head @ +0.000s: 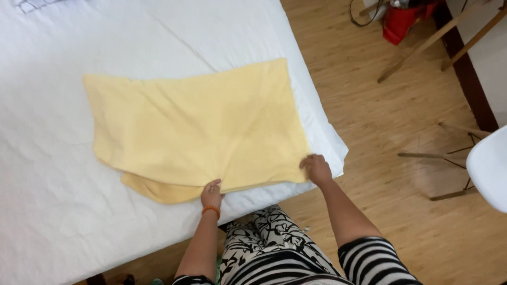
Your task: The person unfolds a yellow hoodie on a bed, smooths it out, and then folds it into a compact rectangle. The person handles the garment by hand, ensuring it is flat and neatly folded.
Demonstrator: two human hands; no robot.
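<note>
Standing beside the bed (63, 221), white sheet, which fills the space beyond and to the left of both hands. Wooden floor (380, 116) lies to the right of the right hand, with a white chair (488, 166) well out on that side and a red object (400, 21) far beyond it.

Yellow towel (195, 129): folded, lies flat on the bed, just beyond the hands. Long axis runs left to right across the person's front; the right end sits near the bed's edge, the left end points well off to the left. A lower layer shows out past the near edge, left of the left hand.

Left hand (212, 194): fingers closed on the towel's near edge, orange bead bracelet (210, 209) at the wrist. Right hand (316, 168): fingers curled on the near right corner; whether pinching or only pressing, cannot tell.

Judgement: good handling here would mean matching both layers' edges first, keeping the cloth taut between the hands, moving them together.
</note>
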